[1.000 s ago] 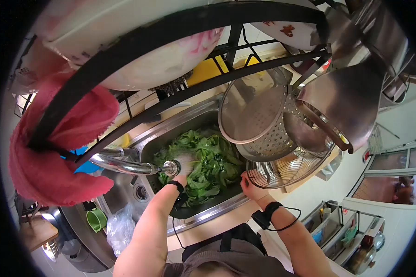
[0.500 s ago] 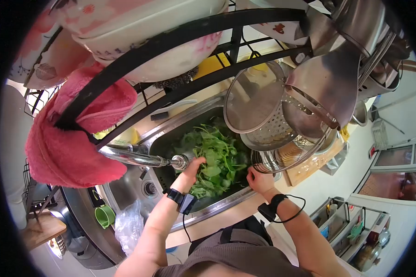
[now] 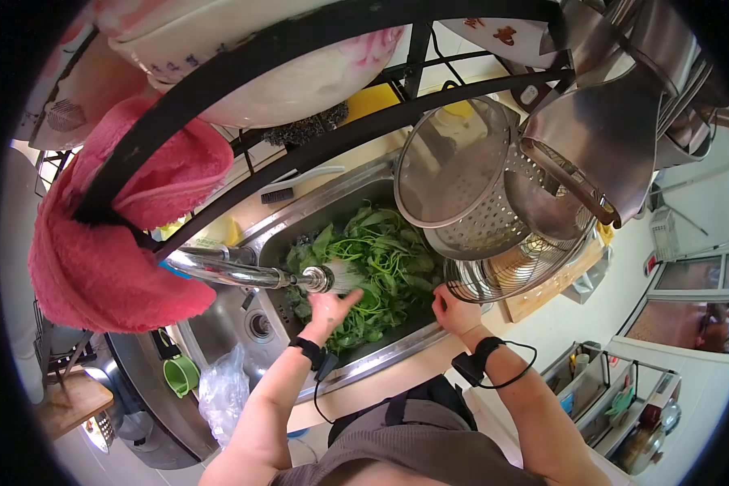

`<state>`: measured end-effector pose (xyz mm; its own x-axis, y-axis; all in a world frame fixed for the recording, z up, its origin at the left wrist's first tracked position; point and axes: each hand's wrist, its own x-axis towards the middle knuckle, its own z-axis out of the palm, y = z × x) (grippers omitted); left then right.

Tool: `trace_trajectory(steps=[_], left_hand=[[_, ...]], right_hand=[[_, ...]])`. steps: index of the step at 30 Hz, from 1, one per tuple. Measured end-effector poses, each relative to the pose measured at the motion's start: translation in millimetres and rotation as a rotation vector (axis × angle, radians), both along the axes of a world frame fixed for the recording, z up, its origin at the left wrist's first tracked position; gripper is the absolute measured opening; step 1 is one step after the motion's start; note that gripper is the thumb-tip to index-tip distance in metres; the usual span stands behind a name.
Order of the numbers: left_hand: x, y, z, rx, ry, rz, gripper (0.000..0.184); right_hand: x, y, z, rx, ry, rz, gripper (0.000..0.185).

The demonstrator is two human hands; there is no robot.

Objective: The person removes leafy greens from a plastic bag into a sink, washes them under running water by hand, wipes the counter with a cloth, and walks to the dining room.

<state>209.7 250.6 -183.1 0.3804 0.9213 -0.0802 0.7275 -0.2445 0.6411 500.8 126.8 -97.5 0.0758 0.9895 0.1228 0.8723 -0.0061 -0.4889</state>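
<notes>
Leafy greens [image 3: 381, 259] lie in a spread heap in the right basin of the steel sink [image 3: 356, 373]. Water sprays onto them from the chrome faucet [image 3: 316, 279]. Just below the faucet head is my left hand [image 3: 330, 312], open, thumb and fingers apart, at the near left edge of the leaves. At the right end of the basin my right hand [image 3: 458, 312] is closed, its fingers curled by the rim; what they hold, if anything, is hidden. Both wrists wear black straps with a small device and cable.
Overhead, a black rack [image 3: 316, 113] carries bowls and a pink cloth [image 3: 113, 251]. Strainers [image 3: 454, 170] and steel ladles hang at the upper right, close above my right hand. A plastic bag [image 3: 223, 397] and a green cup [image 3: 181, 375] are left of the sink.
My left hand has let go of the bunch of greens and moved slightly left, under the faucet. The leaves now lie lower and more spread out. My right hand stays at the rim.
</notes>
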Motion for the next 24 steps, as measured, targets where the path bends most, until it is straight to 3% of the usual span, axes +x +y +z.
trace_trajectory(steps=[1,3,7,8,9,12,17,19,21,22,24], left_hand=[[9,-6,24,0.001,-0.001,-0.001,0.089],[25,-11,49,0.044,0.449,-0.347,0.097],[14,24,10,-0.095,0.441,-0.474,0.102],[12,32,-6,-0.208,0.473,-0.451,0.096],[15,36,-20,-0.201,0.467,-0.452,0.096],[18,19,-52,-0.116,0.381,-0.180,0.070],[5,3,-69,-0.140,0.076,-0.028,0.069],[-1,1,-29,-0.322,-0.104,-0.063,0.071],[-9,-9,-7,-0.219,-0.116,-0.129,0.075],[-8,-18,29,-0.245,0.005,-0.104,0.076],[-13,-33,83,-0.310,0.188,-0.099,0.077]], right_hand=[[1,1,-2,0.034,-0.025,0.025,0.014],[5,3,-5,0.070,-0.061,0.051,0.014],[1,-2,-10,0.051,-0.016,0.041,0.015],[2,1,-9,0.043,-0.003,0.037,0.015],[2,4,-8,0.048,-0.010,0.035,0.015],[1,3,-7,0.103,-0.090,0.044,0.016],[2,3,-7,0.029,-0.042,0.088,0.015],[3,4,-10,0.021,-0.038,0.115,0.015],[3,9,-13,-0.193,0.010,0.186,0.032],[3,18,-14,-0.183,0.005,0.210,0.032],[-5,35,-23,-0.249,0.012,0.192,0.061]])
